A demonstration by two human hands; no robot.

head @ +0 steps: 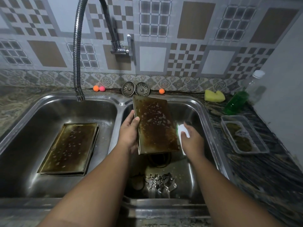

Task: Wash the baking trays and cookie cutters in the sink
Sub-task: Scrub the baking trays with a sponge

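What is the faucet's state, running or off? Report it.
Off: no stream of water falls from the faucet spout, which hangs over the left basin.

The scene is dim, with a cool bluish cast on the tiled wall (196,22). Soft light from above leaves a dull sheen on the sink (120,103) rim and throws a shadow of the faucet (76,46) on the tiles (the tap handle looks smeared). Wide-angle bending curves the edges; corners fall darker.
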